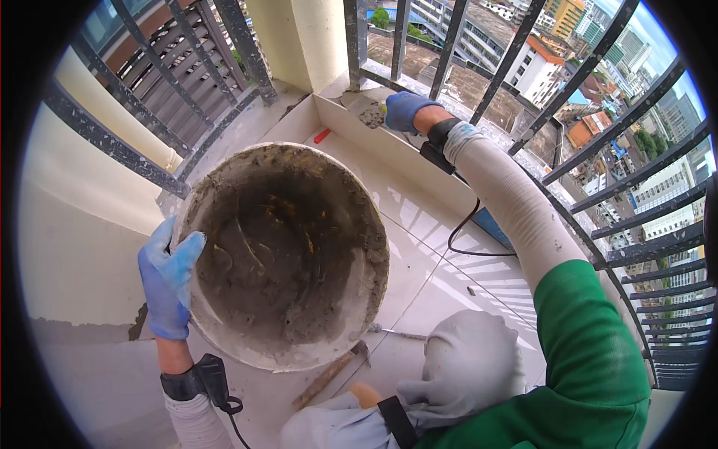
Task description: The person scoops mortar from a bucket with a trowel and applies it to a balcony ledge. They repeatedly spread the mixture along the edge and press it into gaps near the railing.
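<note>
Your grey-clothed leg (471,355), cut off by the lower edge, covers one end of a thin metal tool (400,332). Beside it lies a wooden handle (325,380); its head, near the bucket (258,360), is hard to make out. The bucket stands on the tiled floor (404,258) before you, grey mortar (284,277) inside. Your left hand (168,280) grips its left rim, some fingers hidden outside. A black cable (451,243) loops right of it; your right forearm partly covers a blue object (492,224). Beyond the bucket lies a red piece (322,136). Your right hand (410,112) clenches a mortar-laden trowel (372,117), its handle mostly concealed, close against the railing (449,49), whose bars interrupt the buildings (535,71).
</note>
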Tool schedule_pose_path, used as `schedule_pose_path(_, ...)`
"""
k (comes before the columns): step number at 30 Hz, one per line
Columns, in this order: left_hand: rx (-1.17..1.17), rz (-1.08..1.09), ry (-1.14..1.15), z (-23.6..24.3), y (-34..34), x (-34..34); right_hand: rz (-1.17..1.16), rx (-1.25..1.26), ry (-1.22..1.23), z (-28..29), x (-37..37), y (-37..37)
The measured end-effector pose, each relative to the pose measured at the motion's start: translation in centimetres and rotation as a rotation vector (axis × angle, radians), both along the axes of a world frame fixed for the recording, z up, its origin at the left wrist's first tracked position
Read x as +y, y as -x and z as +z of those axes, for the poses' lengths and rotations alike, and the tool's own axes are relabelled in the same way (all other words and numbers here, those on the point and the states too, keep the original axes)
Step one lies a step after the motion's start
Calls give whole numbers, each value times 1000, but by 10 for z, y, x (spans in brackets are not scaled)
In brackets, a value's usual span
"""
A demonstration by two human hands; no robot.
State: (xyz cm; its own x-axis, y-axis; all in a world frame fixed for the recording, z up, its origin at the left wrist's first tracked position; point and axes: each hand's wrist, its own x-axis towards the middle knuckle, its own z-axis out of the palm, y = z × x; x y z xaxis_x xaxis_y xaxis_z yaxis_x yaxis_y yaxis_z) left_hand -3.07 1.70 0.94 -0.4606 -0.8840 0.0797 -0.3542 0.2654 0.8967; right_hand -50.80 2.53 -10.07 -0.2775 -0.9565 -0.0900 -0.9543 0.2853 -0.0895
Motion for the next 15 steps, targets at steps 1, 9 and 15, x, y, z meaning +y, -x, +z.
schedule_pose_path(1,-22,14,16,0,1,-1,14,13,-19,-4,4,5)
schedule_pose_path(9,-37,87,33,-8,-23,-4,-188,-42,-296,38,146,30)
schedule_pose_path(15,-75,48,19,1,-8,0,-164,-66,17,-11,123,51)
